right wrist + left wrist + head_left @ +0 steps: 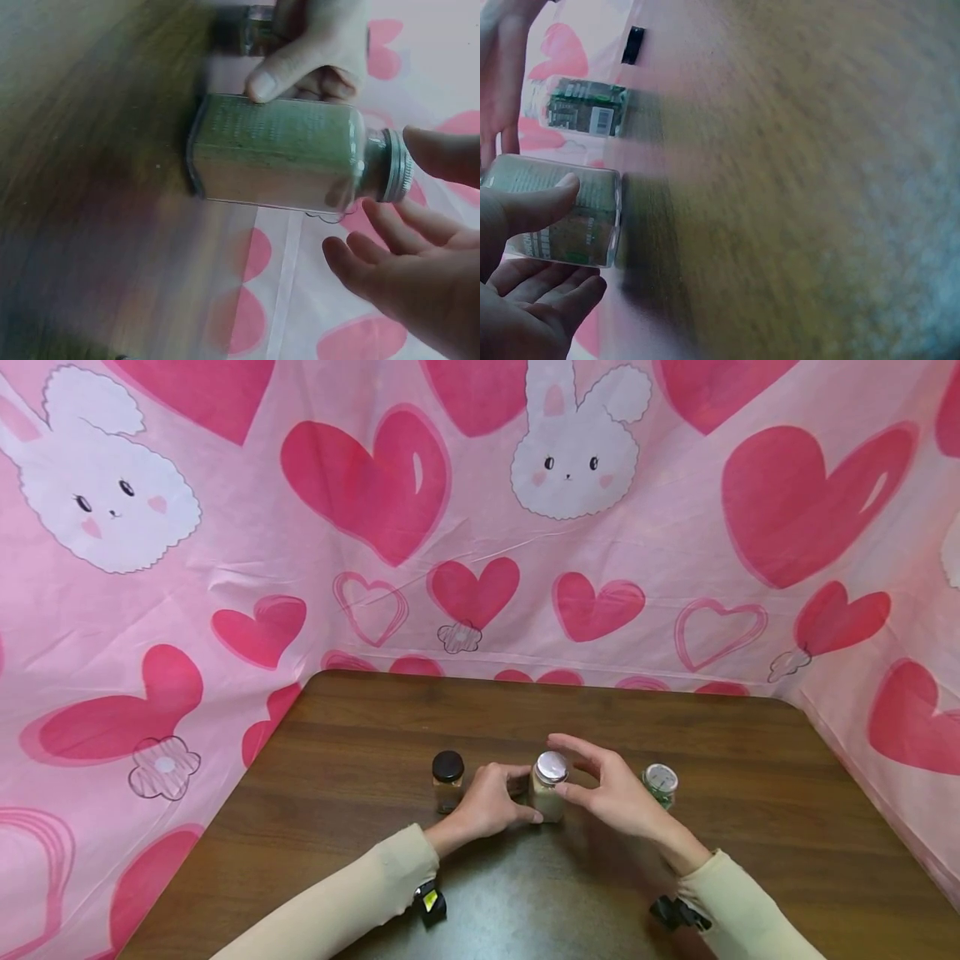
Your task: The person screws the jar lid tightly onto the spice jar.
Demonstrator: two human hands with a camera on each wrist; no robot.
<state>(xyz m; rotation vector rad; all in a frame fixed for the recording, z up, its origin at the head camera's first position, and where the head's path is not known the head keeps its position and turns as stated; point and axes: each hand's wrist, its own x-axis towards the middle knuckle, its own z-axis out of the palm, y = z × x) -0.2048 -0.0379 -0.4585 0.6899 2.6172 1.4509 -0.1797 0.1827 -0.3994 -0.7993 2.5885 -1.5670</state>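
Note:
A square-sided spice jar [550, 797] stands upright on the table with its silver screw lid [552, 767] on. My left hand [495, 802] grips the jar's body from the left, its thumb on the near side and its fingers behind. The jar's pale, greenish contents show in the right wrist view, under the left thumb [281, 75]. Around the lid my right hand [618, 793] is spread, its thumb at the near edge. The index finger reaches past the lid with a small gap. Whether its other fingertips touch the lid is hard to tell.
Left of the left hand stands a black-lidded jar [448, 783] with brownish contents. Behind the right hand is a silver-lidded jar [661, 783] holding something green. Brown wooden table [375, 727] extends to a pink heart-and-rabbit cloth [480, 527] at the back and sides.

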